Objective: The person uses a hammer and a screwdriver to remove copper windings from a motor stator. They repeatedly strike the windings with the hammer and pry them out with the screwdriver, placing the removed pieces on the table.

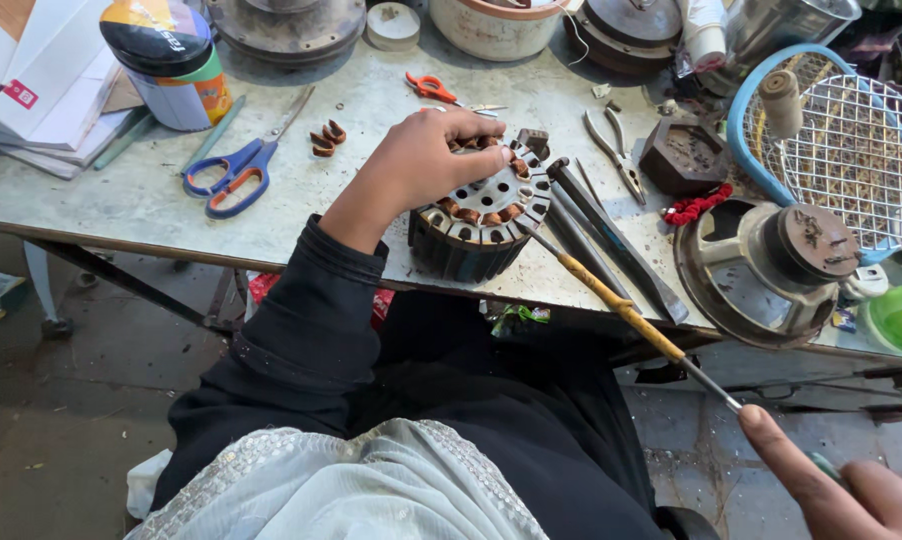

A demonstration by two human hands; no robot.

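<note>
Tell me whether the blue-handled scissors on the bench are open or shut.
Shut. The blue-handled scissors lie flat on the bench, their two finger loops side by side and the blades together as one strip.

round dark motor stator (481,215) flat at table edge, thin yellow-wrapped rod (621,308) poking its rim
</note>
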